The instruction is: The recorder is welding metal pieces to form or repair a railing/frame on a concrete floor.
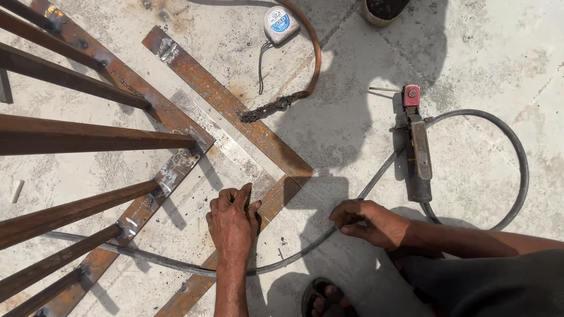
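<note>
My left hand [232,222] rests knuckles up on the corner of a bright steel square [222,136], its fingertips pressing the blade down. The square lies against two rusty flat bars [235,108] that meet at a right angle on the concrete. My right hand [369,223] hovers low to the right of that corner, fingers pinched together beside a grey cable [376,176]. Nothing shows between those fingers.
A welding electrode holder [418,149] with a red tip lies to the right, its cable looping round it. A tape measure [279,23] and a rusty bent rod [314,58] lie further off. A rusty barred frame [88,140] fills the left. My sandalled foot [323,298] is at the bottom.
</note>
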